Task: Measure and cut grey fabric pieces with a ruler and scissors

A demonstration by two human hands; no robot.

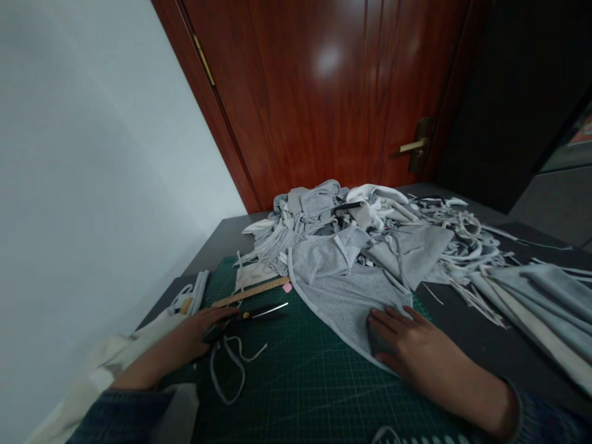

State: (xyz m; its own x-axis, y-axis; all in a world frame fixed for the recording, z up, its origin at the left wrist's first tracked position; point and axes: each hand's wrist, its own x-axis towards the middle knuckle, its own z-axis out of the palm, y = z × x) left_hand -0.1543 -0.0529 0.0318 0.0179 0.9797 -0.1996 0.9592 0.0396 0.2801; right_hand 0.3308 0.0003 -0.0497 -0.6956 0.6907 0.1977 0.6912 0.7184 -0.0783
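My left hand (197, 336) is closed around the black handles of a pair of scissors (247, 315), whose blades point right over the green cutting mat (296, 370). The thumb side is partly hidden. My right hand (411, 339) lies flat, fingers stretched out, on a piece of light grey knit fabric (356, 302) with a curved edge. A wooden ruler (254, 291) slants across the mat just beyond the scissors. Beside its right end is a small pink piece (287, 287). A narrow looped fabric strip (226, 382) rests below the scissors.
A heap of grey and white fabric scraps (319, 203) covers the back of the dark table (457, 320). More folded fabric (546, 302) lies at the right. White cloth (115, 351) is at the left. Behind stand a wooden door (324, 105) and a white wall (102, 154).
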